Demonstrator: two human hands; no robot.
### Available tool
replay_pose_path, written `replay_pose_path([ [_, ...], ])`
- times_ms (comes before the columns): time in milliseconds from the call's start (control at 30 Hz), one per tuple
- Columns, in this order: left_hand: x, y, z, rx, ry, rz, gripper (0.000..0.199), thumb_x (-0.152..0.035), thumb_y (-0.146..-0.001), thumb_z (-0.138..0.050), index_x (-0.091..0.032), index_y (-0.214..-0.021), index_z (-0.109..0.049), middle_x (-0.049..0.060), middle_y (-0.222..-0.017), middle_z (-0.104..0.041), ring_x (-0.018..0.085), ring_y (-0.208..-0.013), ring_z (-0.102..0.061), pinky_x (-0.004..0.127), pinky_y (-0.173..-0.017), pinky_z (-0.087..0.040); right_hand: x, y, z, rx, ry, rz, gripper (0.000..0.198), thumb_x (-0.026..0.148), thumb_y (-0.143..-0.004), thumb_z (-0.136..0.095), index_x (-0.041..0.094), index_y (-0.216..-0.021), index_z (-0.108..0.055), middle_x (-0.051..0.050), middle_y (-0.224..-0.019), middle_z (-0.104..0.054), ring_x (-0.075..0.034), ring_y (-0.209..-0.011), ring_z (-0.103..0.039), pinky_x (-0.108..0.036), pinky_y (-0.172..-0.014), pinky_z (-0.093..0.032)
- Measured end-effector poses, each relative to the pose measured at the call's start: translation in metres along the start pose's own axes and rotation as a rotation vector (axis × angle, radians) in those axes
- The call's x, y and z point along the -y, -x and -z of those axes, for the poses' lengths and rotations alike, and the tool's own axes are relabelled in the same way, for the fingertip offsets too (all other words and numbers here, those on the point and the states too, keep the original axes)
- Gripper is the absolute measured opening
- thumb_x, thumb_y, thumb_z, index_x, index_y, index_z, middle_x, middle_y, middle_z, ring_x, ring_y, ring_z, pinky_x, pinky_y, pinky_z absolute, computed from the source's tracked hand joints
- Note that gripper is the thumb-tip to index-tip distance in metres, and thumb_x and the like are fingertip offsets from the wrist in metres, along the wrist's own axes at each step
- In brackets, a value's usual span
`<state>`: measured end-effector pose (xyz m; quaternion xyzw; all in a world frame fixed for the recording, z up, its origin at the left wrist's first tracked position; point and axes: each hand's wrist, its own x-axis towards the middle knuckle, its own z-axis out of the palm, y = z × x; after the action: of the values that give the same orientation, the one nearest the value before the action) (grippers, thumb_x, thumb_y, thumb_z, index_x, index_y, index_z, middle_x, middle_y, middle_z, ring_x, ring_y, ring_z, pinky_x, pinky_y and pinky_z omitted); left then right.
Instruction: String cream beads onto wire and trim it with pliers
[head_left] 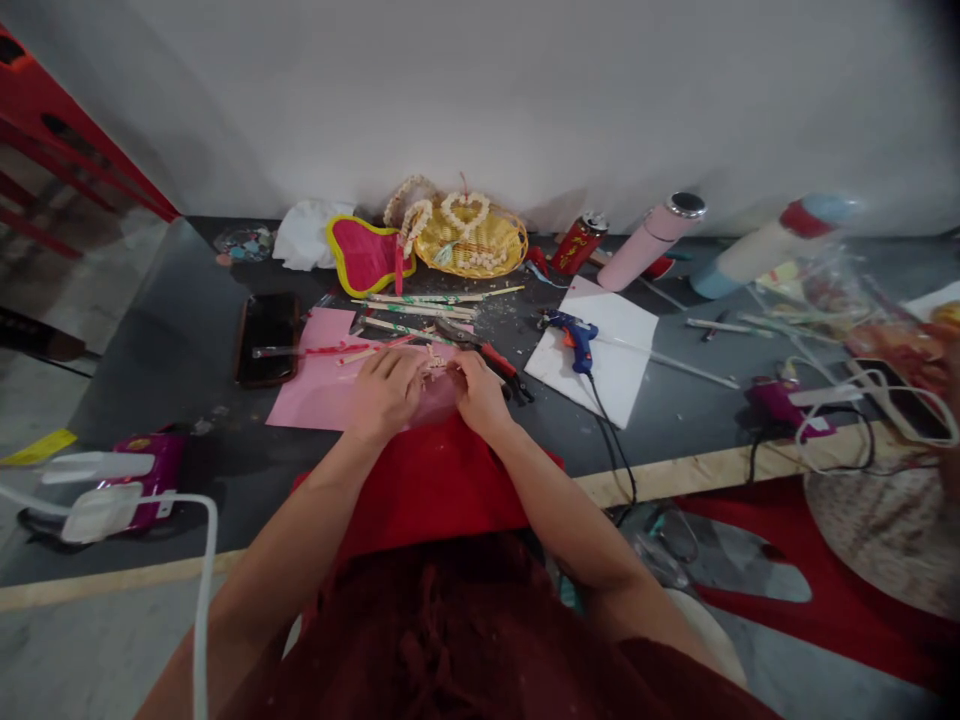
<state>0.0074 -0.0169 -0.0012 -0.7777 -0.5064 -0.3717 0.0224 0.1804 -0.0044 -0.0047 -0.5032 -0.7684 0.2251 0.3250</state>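
Observation:
My left hand [388, 392] rests over a sheet of pink paper [304, 400], its fingers curled at the left edge of a small cream-coloured piece [434, 362]. My right hand [480, 392] closes its fingertips at that piece's other side. The piece looks knobbly, and its kind is too small to make out. Just beyond my hands lie pliers with red handles [501, 366] and several thin sticks with green marks [409, 308]. A red cloth [435, 490] lies below my wrists.
At the back stand a wicker basket [427, 262] with heart-shaped ornaments, a red can [579, 245] and a pink flask [645, 245]. A blue glue gun [579, 340] lies on a white board [634, 385], its cable hanging over the table edge. A phone [266, 338] lies left.

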Motion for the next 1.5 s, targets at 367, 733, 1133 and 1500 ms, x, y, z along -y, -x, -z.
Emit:
replay_pose_path([
  [367,-0.019,0.003,0.003,0.081,0.163,0.195,0.020,-0.021,-0.090,-0.050,-0.021,-0.103,-0.065,0.005,-0.099,-0.070,0.016,-0.094,-0.065,0.027,-0.081,-0.052,0.008,0.009,0.005,-0.101,-0.374,0.019,0.011,0.017,-0.086,-0.049,0.021,-0.096,-0.053,-0.003,-0.090,-0.059,-0.014,-0.079,-0.058,-0.028,-0.072,-0.048],
  [733,-0.017,0.005,0.000,0.060,0.260,0.145,0.016,-0.023,-0.089,-0.054,-0.021,-0.100,-0.066,0.005,-0.097,-0.069,0.015,-0.092,-0.065,0.027,-0.081,-0.053,0.010,0.009,0.007,-0.122,-0.407,0.012,0.011,0.017,-0.085,-0.052,0.021,-0.095,-0.052,-0.002,-0.089,-0.058,-0.013,-0.079,-0.057,-0.026,-0.072,-0.048],
  [1133,-0.031,-0.002,0.010,0.004,0.410,0.141,0.013,-0.019,-0.088,-0.054,-0.018,-0.098,-0.063,0.004,-0.091,-0.070,0.013,-0.086,-0.065,0.025,-0.077,-0.053,0.019,0.010,0.016,-0.080,-0.443,0.013,0.014,0.032,-0.091,-0.051,0.020,-0.090,-0.058,-0.002,-0.081,-0.062,-0.014,-0.074,-0.058,-0.027,-0.068,-0.047],
  [1500,-0.025,0.000,0.010,-0.019,0.265,0.092,0.012,-0.021,-0.087,-0.057,-0.019,-0.095,-0.066,0.005,-0.091,-0.071,0.016,-0.091,-0.064,0.029,-0.083,-0.053,0.019,0.012,0.016,-0.092,-0.433,0.055,0.013,0.029,-0.089,-0.054,0.020,-0.093,-0.061,-0.002,-0.084,-0.065,-0.013,-0.074,-0.059,-0.026,-0.069,-0.048],
])
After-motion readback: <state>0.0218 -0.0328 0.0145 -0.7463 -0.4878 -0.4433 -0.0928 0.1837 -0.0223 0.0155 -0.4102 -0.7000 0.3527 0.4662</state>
